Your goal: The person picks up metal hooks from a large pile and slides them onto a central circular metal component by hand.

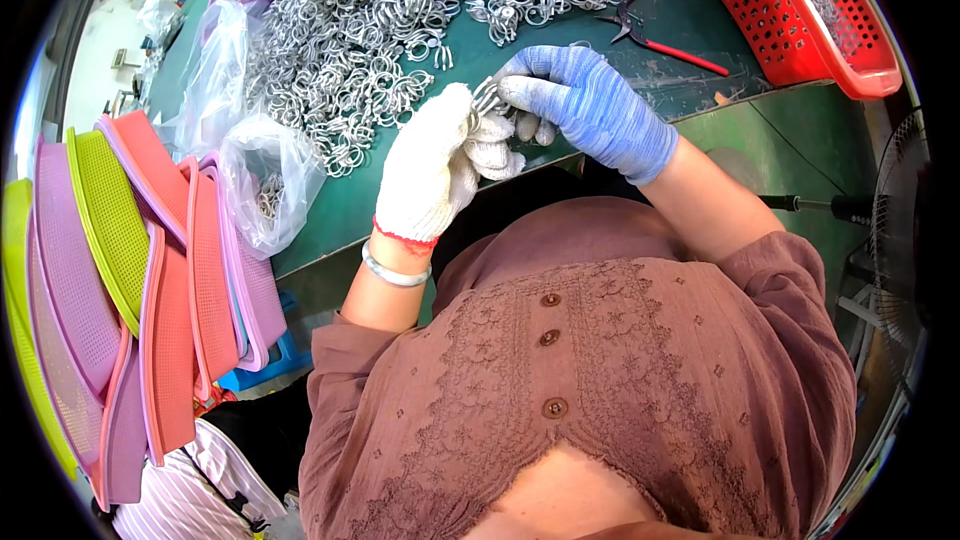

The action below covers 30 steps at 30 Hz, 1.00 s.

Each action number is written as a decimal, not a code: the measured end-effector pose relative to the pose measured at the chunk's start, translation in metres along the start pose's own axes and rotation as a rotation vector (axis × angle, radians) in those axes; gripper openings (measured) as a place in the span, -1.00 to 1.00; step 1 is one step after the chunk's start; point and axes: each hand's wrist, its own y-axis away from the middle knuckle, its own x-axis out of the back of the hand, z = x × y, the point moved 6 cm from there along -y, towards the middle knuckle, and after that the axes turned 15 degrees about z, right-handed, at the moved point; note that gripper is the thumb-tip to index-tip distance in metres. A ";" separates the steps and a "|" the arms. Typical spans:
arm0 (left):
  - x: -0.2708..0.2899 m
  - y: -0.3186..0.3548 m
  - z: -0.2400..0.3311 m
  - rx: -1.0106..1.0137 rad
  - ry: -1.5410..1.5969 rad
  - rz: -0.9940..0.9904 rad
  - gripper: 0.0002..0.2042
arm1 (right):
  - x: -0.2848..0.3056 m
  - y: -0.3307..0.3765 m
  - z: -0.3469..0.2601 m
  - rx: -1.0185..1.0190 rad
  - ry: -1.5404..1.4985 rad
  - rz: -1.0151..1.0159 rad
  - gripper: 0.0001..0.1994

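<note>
You are holding several small silvery metal rings (486,103) between your hands, at the near edge of the green table (705,20). Your white-gloved left hand (430,165) is curling its fingers closed around them; your blue-gloved right hand (595,105) is pinching them between thumb and forefinger. Beyond, a heap of similar rings (350,40) is covering the table, and red-handled pliers (688,57) are lying near a red basket (760,20).
</note>
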 end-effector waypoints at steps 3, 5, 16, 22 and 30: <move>-0.002 0.002 0.001 -0.003 -0.015 0.015 -0.63 | 0.003 -0.005 0.007 -0.119 -0.123 -0.080 -0.78; 0.000 0.001 0.000 -0.002 -0.029 0.021 -0.64 | 0.001 -0.007 0.010 -0.179 -0.141 -0.178 -0.78; 0.005 0.002 0.001 0.011 0.010 -0.003 -0.66 | -0.001 -0.020 -0.008 0.130 -0.093 -0.350 -0.73; 0.008 0.001 0.009 -0.025 -0.161 0.055 -0.68 | -0.002 -0.018 -0.026 0.276 0.090 -0.363 -0.78; -0.001 0.008 0.028 -0.111 -0.572 0.159 -0.64 | -0.005 -0.012 -0.040 0.411 0.317 -0.304 -0.83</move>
